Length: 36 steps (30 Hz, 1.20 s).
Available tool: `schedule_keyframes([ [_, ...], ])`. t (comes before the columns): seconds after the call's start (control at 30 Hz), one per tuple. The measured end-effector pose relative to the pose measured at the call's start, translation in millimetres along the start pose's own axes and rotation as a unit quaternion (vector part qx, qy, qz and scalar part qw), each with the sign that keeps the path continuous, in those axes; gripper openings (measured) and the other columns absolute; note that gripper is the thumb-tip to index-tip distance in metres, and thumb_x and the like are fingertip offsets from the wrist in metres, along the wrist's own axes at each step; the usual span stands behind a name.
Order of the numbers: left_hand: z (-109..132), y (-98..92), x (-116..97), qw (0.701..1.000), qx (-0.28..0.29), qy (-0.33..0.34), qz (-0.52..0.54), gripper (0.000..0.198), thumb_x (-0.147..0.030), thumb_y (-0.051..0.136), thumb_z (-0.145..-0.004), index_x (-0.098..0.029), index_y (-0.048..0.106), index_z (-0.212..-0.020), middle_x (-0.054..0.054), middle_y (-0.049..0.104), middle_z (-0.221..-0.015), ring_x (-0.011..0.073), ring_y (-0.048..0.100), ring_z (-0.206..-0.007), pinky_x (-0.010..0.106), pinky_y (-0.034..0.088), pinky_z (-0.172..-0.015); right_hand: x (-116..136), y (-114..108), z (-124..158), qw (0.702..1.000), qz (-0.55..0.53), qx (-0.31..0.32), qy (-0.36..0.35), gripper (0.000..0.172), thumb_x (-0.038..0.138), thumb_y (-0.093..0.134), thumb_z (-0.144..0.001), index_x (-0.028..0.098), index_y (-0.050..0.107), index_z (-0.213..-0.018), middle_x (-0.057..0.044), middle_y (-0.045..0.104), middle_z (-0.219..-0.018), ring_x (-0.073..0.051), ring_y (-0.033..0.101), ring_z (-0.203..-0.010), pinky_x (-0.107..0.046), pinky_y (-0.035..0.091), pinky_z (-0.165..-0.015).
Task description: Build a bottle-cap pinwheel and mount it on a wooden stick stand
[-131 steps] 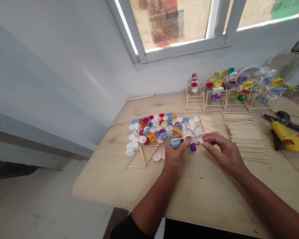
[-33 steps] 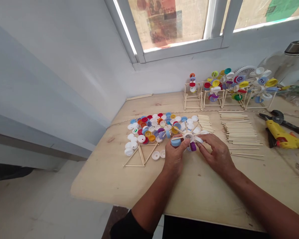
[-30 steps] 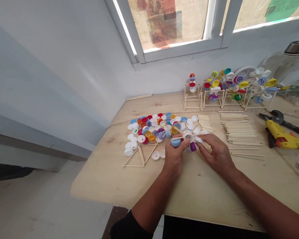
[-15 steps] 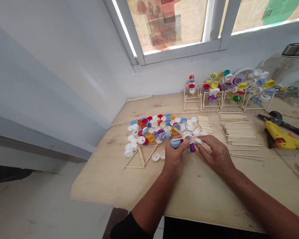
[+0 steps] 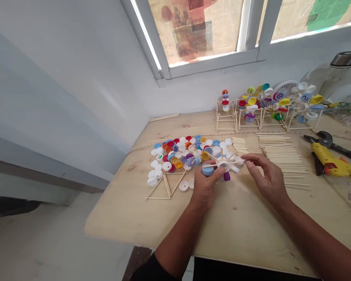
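Though caps (image 5: 181, 147) crowd the wheel (image 5: 223, 165), hands (image 5: 205, 187) (image 5: 267, 178) have room.

Ahead of you, a grey-framed window (image 5: 215, 65) shows 2 panes with coloured patches, set in a pale wall (image 5: 187, 95). To your right, you have a white fan (image 5: 284, 87), then a clear jar (image 5: 335, 84) with a silvery lid (image 5: 346, 59), and crumpled plastic (image 5: 349, 112) just before it.
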State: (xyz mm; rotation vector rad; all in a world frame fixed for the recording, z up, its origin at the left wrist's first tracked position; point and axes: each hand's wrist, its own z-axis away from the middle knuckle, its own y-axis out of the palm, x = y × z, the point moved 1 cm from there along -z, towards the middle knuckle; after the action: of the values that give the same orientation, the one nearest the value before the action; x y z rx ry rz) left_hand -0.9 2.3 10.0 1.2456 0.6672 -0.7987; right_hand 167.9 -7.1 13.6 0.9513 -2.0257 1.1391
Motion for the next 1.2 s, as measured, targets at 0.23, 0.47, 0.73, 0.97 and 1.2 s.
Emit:
schedule_keyframes([
  [0.23, 4, 3.3, -6, 0.992, 0.064, -0.014, -0.107, 0.038, -0.028, 0.088, -0.051, -0.015, 0.066, -0.078, -0.001, 0.064, -0.067, 0.0117, 0.058, -0.060, 0.025, 0.046, -0.062, -1, -3, -6, 0.980, -0.159, 0.114, 0.046, 0.023, 0.038, 0.060, -0.084, 0.021, 0.067, -0.097, -0.007, 0.070, -0.100, -0.021, 0.064, -0.090, -0.034, 0.050, -0.078],
  [0.47, 3, 1.1, -3, 0.968, 0.175, -0.028, -0.177, 0.041, -0.030, 0.085, -0.058, -0.016, 0.066, -0.092, 0.003, 0.066, -0.073, 0.0142, 0.060, -0.059, 0.027, 0.049, -0.057, -1, -10, -12, 0.957, -0.174, 0.227, 0.058, 0.038, 0.044, 0.066, -0.080, 0.022, 0.066, -0.110, -0.006, 0.069, -0.095, -0.017, 0.063, -0.078, -0.033, 0.053, -0.072],
  [0.73, 4, -1.6, -2, 0.965, 0.154, -0.002, -0.211, 0.055, -0.029, 0.083, -0.061, -0.019, 0.062, -0.110, 0.002, 0.067, -0.073, 0.0134, 0.060, -0.058, 0.026, 0.050, -0.056, 3, -12, -12, 0.952, -0.161, 0.254, 0.053, 0.026, 0.045, 0.070, -0.076, 0.020, 0.070, -0.080, -0.008, 0.069, -0.107, -0.020, 0.066, -0.084, -0.034, 0.054, -0.078],
  [0.97, 2, 2.6, -4, 0.982, 0.144, -0.018, -0.121, 0.049, -0.030, 0.086, -0.057, -0.018, 0.067, -0.101, 0.006, 0.070, -0.086, 0.0202, 0.066, -0.082, 0.028, 0.053, -0.070, 1, -6, -10, 0.946, -0.248, 0.172, 0.114, 0.038, 0.044, 0.074, -0.073, 0.019, 0.067, -0.102, -0.007, 0.072, -0.090, -0.021, 0.068, -0.083, -0.034, 0.055, -0.073],
  [1.2, -1, 0.1, 4, 0.984, 0.151, -0.020, -0.095, 0.044, -0.027, 0.087, -0.055, -0.016, 0.069, -0.094, 0.008, 0.073, -0.097, 0.0225, 0.066, -0.093, 0.033, 0.049, -0.085, -3, 7, -4, 0.935, -0.303, 0.084, 0.161, 0.043, 0.045, 0.076, -0.070, 0.020, 0.066, -0.104, -0.004, 0.070, -0.080, -0.018, 0.067, -0.076, -0.033, 0.054, -0.071],
])
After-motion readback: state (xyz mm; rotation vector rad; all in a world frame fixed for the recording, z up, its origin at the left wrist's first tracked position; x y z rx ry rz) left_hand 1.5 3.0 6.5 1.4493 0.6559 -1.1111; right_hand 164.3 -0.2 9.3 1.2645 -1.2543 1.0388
